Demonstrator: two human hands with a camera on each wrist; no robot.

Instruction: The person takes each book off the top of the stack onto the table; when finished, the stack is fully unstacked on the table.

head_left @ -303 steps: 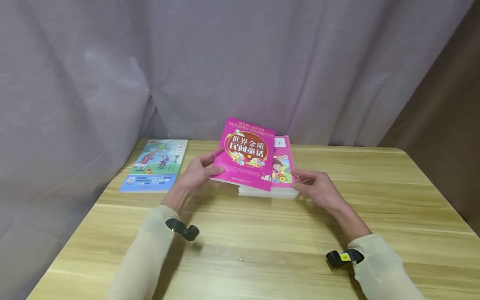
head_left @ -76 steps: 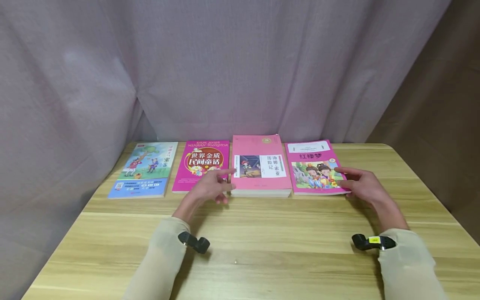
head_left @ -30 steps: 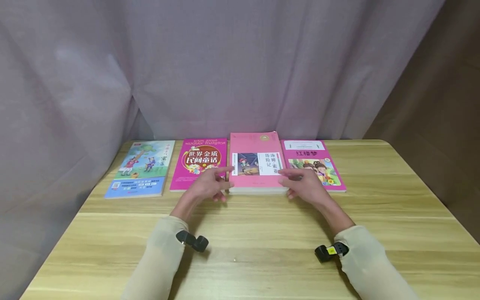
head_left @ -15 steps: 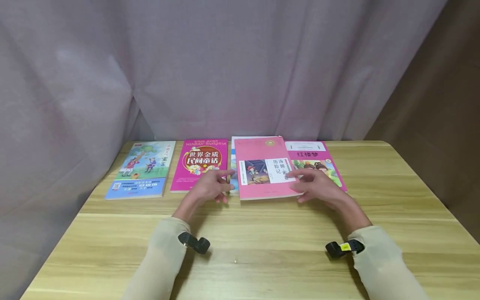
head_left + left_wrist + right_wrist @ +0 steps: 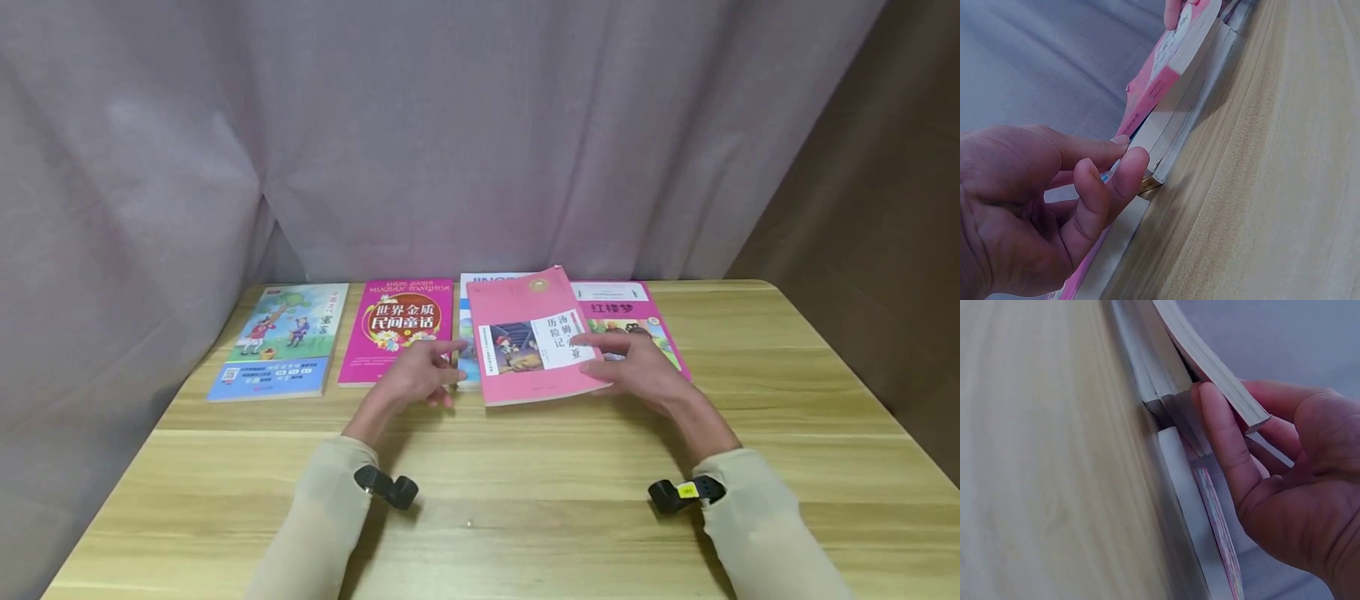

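In the head view my right hand [image 5: 641, 373] pinches the lower right corner of a light pink paperback book [image 5: 521, 385]. The book is lifted at a tilt; the right wrist view shows fingers beneath its page block [image 5: 1219, 378] and the rest of the hand on the other side. Underneath lies a stack whose top is a white and blue book [image 5: 491, 281], mostly covered. My left hand [image 5: 412, 373] is at the stack's left edge, fingers loosely bent. In the left wrist view its thumb [image 5: 1100, 149] is at the stack's edge; contact is hard to confirm.
Left of the stack lie a magenta book [image 5: 367, 358] and a blue and green picture book [image 5: 270, 379]. Another magenta book [image 5: 611, 308] lies right, partly behind my right hand. All rest on a wooden table [image 5: 480, 475], with a grey curtain [image 5: 450, 142] behind.
Since ten seconds ago, the two magenta books were laid out either side of the stack. In the last second my right hand gripped the light pink book and lifted it, uncovering the white and blue one.
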